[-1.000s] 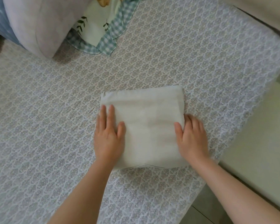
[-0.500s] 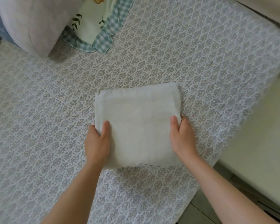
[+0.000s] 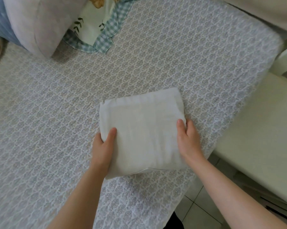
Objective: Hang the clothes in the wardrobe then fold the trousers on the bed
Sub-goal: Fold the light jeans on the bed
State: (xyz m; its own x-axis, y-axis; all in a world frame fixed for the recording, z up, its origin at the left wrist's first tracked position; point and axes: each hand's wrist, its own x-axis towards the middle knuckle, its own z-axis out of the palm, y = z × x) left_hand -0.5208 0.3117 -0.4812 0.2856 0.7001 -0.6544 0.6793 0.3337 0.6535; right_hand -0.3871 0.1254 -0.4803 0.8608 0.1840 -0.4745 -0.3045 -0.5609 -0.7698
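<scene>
Left hand [image 3: 104, 146] grips the left edge of the off-white folded trousers [image 3: 144, 133], a thick soft rectangle of cloth, with the thumb lying on top and the fingers tucked out of sight beneath. Right hand [image 3: 189, 139] holds the right edge the same way, thumb on top and fingers curled down the side. A second ago both palms lay flat on the bundle, pressing it smooth; since then the fingers have slid off the top and under the two sides. That points to the fold being finished and the person getting ready to pick the bundle up, though whether it has left the surface yet cannot be told. The trousers sit near the front corner of the bed [image 3: 139, 63], on its grey-and-white patterned quilted cover. Well apart, at the far left, lie a plump lilac pillow [image 3: 36, 25] and a white cloth with a green checked border [image 3: 96, 30]. Lifting evenly from both sides should keep the layers from sliding open
</scene>
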